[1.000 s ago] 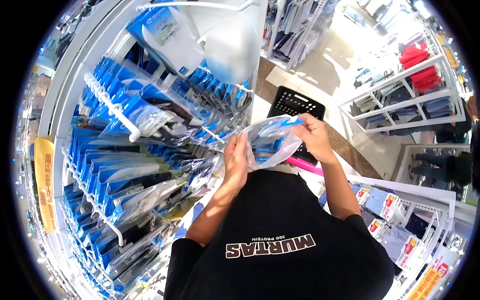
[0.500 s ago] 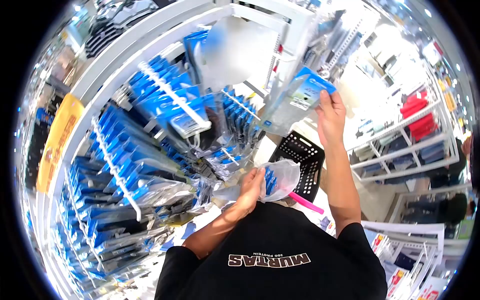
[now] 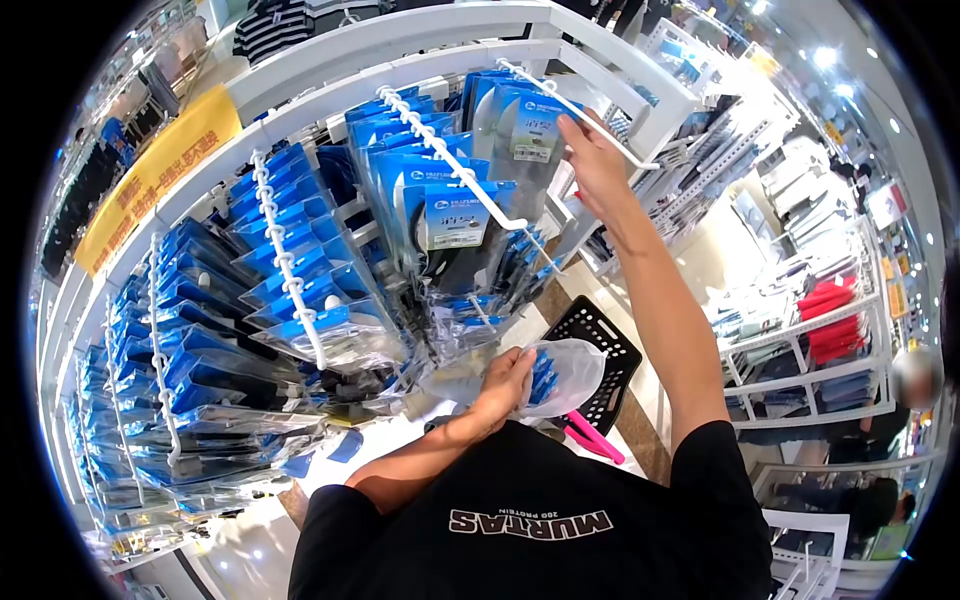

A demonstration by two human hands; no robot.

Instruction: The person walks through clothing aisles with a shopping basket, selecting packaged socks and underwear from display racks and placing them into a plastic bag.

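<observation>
My right hand is up at a white hook, its fingers closed on the edge of a clear packet with a blue header. That packet hangs or rests in front of similar ones on the hook. Low, close to my body, my left hand grips a translucent plastic bowl or bag holding small blue pieces. Another blue-headed packet with a white label hangs on the hook beside my right hand. What is inside the packets is partly dark and hard to make out.
White prong hooks crowded with blue packets fill the left side. A black perforated basket with a pink handle stands below. A yellow sign runs along the white rack. Racks with red garments and people are at right.
My right hand has moved up and left, bringing the packet from open space to the hook. The rack appears larger and shifted in view. My left hand keeps its hold.
</observation>
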